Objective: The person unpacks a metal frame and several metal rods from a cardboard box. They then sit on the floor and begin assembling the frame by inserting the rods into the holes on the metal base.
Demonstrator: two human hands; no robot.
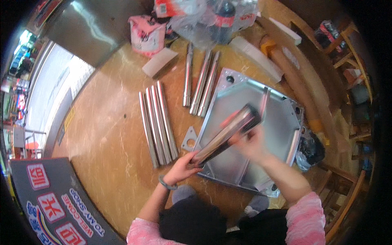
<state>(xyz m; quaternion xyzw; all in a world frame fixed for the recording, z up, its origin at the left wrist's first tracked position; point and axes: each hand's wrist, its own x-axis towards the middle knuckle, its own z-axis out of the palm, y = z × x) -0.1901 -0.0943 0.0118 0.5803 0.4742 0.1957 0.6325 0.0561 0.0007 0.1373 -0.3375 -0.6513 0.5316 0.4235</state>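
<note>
A shiny metal tube (220, 141) slants up to the right in front of me, its thicker far end dark. My left hand (179, 168), with a bracelet at the wrist, is closed round the tube's near end. Toward the far end, my right hand (250, 143) grips it, somewhat blurred. Beneath the tube lies a square grey metal panel (271, 151) with raised edges and holed corner plates. A small triangular metal plate (189, 139) with holes rests by the panel's left edge. To the left, several metal tubes (157, 122) lie side by side.
Three more tubes (200, 83) lie farther off. Beyond are a white block (160, 62), a pink bag (147, 36) and a dark drink bottle (223, 20) among plastic bags. A long white strip (257, 59) and cardboard lie right. A dark mat (61, 200) covers the floor at lower left.
</note>
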